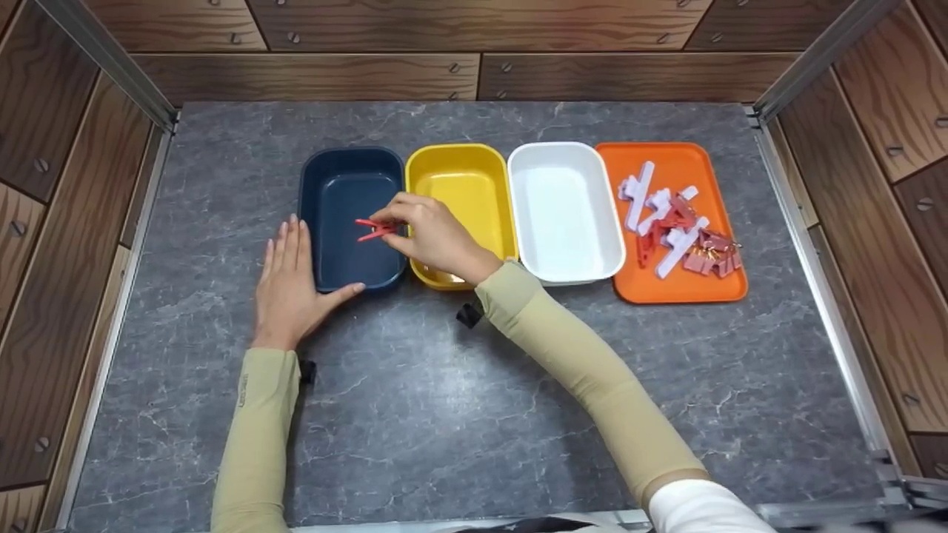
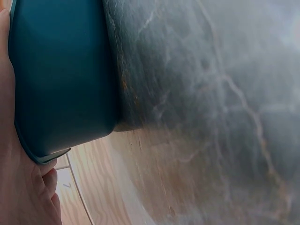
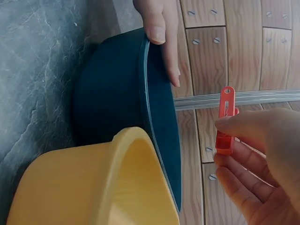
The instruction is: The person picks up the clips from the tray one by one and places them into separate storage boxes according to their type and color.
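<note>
Over the dark blue bin [image 1: 342, 255], my right hand [image 1: 438, 235] pinches a red clothespin [image 1: 375, 230] between thumb and fingers. Its two ends point left, spread apart, in the head view. The right wrist view shows the slotted red clothespin [image 3: 225, 119] upright in the fingertips, above the bin's rim. My left hand [image 1: 287, 287] lies along the blue bin's left side with straight fingers, its thumb stretched out at the near edge. From the left wrist, the bin's outer wall [image 2: 65, 75] is seen close up beside that hand.
A yellow bin [image 1: 463, 194] and a white bin [image 1: 564, 215] stand in a row right of the blue one. At the row's right end, an orange tray [image 1: 670, 291] bears lilac bag clips [image 1: 641, 196], red clothespins and pink clips [image 1: 711, 255]. Wood-patterned panels surround the grey table.
</note>
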Available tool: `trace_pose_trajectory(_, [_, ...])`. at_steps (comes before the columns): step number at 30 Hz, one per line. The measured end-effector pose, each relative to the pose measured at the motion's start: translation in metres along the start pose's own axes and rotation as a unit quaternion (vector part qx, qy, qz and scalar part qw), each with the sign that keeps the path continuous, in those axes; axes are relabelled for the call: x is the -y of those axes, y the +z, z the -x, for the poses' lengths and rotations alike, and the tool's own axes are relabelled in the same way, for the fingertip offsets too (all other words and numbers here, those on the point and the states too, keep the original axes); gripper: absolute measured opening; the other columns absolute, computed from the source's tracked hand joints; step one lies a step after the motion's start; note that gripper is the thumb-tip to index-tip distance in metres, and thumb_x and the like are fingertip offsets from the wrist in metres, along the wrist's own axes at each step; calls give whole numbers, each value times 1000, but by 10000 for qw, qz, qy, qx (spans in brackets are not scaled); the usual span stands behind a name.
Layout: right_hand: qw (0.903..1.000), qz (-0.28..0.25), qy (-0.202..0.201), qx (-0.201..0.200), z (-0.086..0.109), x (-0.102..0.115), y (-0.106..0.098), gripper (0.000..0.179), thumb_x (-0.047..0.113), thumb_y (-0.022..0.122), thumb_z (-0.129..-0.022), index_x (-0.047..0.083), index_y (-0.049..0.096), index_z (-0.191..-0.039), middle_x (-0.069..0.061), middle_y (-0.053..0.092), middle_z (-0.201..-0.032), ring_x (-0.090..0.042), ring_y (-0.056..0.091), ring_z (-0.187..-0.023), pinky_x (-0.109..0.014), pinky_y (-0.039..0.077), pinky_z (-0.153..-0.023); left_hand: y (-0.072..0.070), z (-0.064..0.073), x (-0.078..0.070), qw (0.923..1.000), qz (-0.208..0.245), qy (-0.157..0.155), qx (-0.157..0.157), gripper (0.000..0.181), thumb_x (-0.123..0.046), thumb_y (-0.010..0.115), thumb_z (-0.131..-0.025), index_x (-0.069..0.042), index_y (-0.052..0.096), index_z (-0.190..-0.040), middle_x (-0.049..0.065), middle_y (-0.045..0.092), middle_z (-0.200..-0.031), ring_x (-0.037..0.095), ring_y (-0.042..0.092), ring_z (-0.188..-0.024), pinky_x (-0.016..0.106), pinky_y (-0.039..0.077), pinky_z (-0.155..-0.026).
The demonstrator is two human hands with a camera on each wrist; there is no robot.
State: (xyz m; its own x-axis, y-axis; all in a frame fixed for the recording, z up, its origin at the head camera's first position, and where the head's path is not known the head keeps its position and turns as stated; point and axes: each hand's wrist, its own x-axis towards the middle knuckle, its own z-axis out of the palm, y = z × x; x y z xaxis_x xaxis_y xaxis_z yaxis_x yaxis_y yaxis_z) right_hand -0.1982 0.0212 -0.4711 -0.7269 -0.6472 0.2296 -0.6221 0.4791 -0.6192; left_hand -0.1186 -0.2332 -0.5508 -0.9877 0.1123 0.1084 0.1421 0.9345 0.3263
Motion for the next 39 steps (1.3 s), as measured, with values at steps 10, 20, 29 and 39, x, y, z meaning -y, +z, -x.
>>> trace_pose_trajectory(10, [9968,362,421,576,-28,2,16,26,15,77,-93,11,77,-119,0,66,-105,-19,63,-94,-15,50,-83,1,-1,1,10000,47,-10,15,130,-88,53,-79,0,4,-162,14,-1,-169,25,-4,-154,38,-6,-123])
trace_pose_trajectory(20, [9885,887,574,1084,-40,-2,29,45,25,74,-96,14,64,-139,-3,63,-131,-15,58,-116,-21,44,-103,2,-1,0,10000,21,-6,25,130,-88,53,-79,0,4,-162,15,-2,-169,25,-4,-154,38,-6,-123])
trace_pose_trajectory(29, [9920,877,527,740,-33,-1,23,51,29,72,-97,14,59,-145,-3,58,-142,-17,52,-128,-23,37,-111,1,-2,1,10000,-41,11,-3,131,-89,52,-79,1,4,-162,15,-1,-169,26,-4,-154,38,-6,-123])
trace_pose_trajectory(39, [9972,565,301,390,-28,5,10,53,37,72,-97,11,62,-142,-3,60,-142,-15,52,-132,-20,33,-112,1,-1,1,10000,-11,-52,47,130,-88,53,-79,0,4,-162,14,-2,-169,25,-4,-154,38,-7,-123])
